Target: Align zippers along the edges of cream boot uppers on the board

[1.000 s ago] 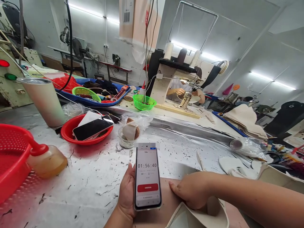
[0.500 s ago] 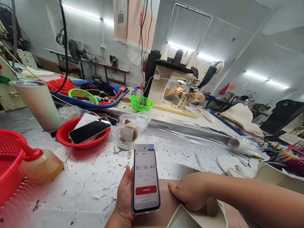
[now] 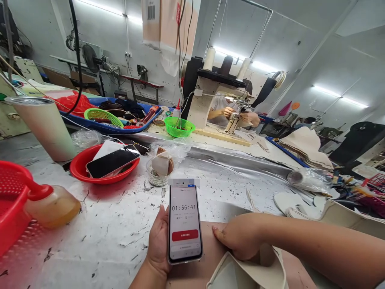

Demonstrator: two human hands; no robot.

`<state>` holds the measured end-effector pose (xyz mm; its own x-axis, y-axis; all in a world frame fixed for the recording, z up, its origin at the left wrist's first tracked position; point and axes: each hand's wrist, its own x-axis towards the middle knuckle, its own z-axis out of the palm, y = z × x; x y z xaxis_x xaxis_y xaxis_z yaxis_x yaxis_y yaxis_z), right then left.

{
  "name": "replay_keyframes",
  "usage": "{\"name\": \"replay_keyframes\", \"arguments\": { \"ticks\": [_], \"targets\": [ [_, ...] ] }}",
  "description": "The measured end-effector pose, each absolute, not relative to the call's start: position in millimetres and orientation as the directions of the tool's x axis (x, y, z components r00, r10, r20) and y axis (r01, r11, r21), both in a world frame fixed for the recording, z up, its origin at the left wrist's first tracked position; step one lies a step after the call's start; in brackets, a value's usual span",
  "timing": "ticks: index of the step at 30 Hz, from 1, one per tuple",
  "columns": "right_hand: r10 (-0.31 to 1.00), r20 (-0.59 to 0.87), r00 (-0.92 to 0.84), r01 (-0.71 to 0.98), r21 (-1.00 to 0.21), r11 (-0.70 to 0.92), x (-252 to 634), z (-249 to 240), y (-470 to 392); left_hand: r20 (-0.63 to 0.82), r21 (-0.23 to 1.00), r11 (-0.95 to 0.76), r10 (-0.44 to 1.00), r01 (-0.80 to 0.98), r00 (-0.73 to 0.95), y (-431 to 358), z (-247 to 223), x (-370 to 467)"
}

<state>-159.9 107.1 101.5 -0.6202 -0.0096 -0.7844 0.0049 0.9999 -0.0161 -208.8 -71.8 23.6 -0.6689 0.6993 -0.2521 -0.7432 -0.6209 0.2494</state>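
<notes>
A phone showing a timer lies upright in my left hand, whose fingers go behind it. My right hand rests to the right of the phone, its thumb pointing left over a tan surface. Its other fingers curl down beside a cream, stiff-edged piece, and they are mostly hidden; whether they grip the piece is unclear.
On the white table stand a red bowl with another phone, a glue bottle, a red basket and a tumbler. Beyond, a person's hands work at a sewing machine.
The timer has gone from 01:56:40 to 01:56:41. The view has shifted slightly, and both hands keep nearly the same pose.
</notes>
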Motion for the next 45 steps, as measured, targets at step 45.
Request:
{"name": "replay_keyframes", "arguments": {
  "ticks": [45],
  "targets": [
    [-0.110,-0.867,-0.486,-0.282,0.037,0.959,-161.8,106.8,102.0,-0.207,0.260,-0.608,0.723,-0.750,-0.659,-73.0,22.0,-208.1]
  ]
}}
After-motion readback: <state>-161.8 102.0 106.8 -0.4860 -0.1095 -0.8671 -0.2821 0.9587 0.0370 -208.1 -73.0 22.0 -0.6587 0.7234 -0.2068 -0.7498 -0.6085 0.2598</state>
